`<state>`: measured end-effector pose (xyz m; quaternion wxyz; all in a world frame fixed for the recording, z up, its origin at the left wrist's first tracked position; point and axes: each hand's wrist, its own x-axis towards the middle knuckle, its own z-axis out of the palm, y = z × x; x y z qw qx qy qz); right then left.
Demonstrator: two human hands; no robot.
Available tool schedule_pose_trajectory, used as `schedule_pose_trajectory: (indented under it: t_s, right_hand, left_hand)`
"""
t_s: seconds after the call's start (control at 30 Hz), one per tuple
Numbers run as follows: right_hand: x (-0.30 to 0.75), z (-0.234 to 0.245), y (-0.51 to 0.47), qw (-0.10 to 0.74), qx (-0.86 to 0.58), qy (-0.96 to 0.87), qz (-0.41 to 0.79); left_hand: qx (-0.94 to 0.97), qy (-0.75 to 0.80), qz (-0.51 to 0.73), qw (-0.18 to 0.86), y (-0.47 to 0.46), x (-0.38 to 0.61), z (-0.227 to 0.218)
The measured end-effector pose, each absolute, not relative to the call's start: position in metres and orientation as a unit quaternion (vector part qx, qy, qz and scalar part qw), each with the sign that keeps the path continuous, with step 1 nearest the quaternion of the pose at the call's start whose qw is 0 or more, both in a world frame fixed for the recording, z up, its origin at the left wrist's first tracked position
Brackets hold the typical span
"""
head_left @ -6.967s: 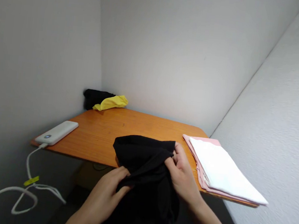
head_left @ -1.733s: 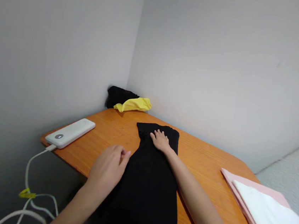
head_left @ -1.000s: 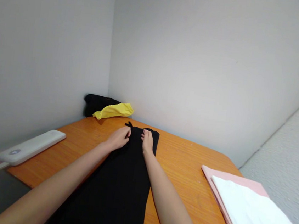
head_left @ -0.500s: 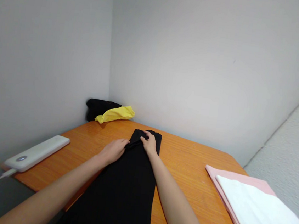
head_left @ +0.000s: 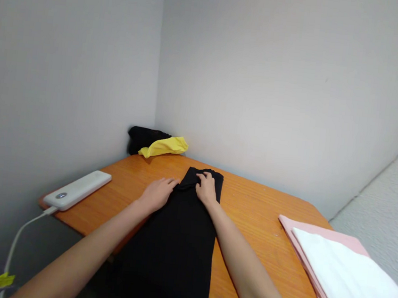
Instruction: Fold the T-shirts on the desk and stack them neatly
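Note:
A long black garment (head_left: 182,242) lies lengthwise over the table, and its near end runs down out of view. Close to its far end a fold or ridge of the cloth crosses it. My left hand (head_left: 159,194) rests at the garment's left edge beside that ridge, fingers stretched out and touching the cloth. On top of the far part, near the right edge, my right hand (head_left: 207,188) presses lightly with thumb and fingers apart. The undersides of both hands' fingertips are hidden.
The wooden table (head_left: 249,211) meets walls behind and left. A white power bank (head_left: 79,188) with a cable (head_left: 15,238) lies at the left edge. Yellow cloth (head_left: 165,147) and black cloth (head_left: 145,139) sit in the corner. Folded white cloth (head_left: 345,273) overlies pink cloth (head_left: 339,238) at right.
The view has shifted slightly, so everything sits further right. Both hands stay at the ridge in the black garment; the left fingers look straighter and the right hand flatter.

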<state>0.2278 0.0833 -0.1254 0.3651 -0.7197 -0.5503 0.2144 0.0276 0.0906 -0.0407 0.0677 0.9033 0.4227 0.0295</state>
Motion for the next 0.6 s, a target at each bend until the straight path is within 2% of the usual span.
schedule_pose_trajectory:
  t_s: [0.2, 0.3, 0.43, 0.53, 0.6]
  right_hand:
    - [0.247, -0.087, 0.021, 0.35, -0.703, -0.589, 0.192]
    - [0.248, -0.065, -0.053, 0.347, -0.657, -0.648, 0.169]
    - [0.229, -0.044, -0.165, 0.326, -0.598, -0.722, 0.125]
    - [0.209, -0.049, -0.213, 0.275, -0.568, -0.774, 0.048]
    - [0.198, -0.061, -0.223, 0.249, -0.568, -0.784, -0.014]
  left_hand:
    - [0.816, 0.558, 0.139, 0.055, -0.013, -0.042, 0.008]
    - [0.744, 0.65, 0.118, 0.099, -0.068, -0.084, 0.012]
    - [0.642, 0.712, 0.084, 0.272, -0.1, -0.115, -0.006]
    - [0.604, 0.667, 0.125, 0.418, -0.101, -0.11, -0.018]
    - [0.596, 0.633, 0.136, 0.475, -0.1, -0.099, -0.019]
